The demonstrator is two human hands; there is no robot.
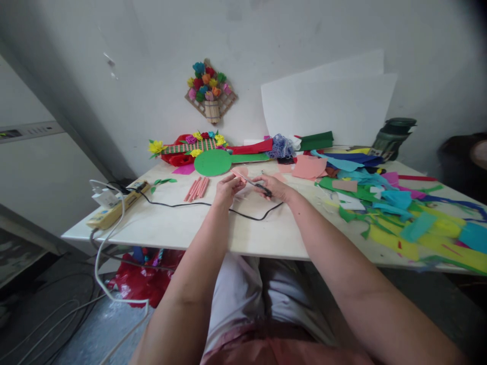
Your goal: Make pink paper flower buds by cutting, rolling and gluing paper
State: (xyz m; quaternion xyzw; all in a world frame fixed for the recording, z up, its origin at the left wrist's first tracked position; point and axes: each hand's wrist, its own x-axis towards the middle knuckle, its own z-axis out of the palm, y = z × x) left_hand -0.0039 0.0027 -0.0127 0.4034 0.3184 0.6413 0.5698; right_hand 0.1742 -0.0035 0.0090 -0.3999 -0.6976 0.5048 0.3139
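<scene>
A person's left hand [227, 188] is pinching a small pink paper piece [241, 173] while the right hand [274, 187] is gripping scissors [255, 184] (blades touching it), so cutting seems underway, needing steady snips.

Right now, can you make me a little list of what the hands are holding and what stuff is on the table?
left hand: pinches a small pink paper piece
right hand: holds scissors, blades at the pink piece
table: white, black cable across it
left side: power strip, pink rolled sticks
back: green paper disc, paper flowers
right side: heap of coloured paper scraps
wall: flower decoration
</scene>
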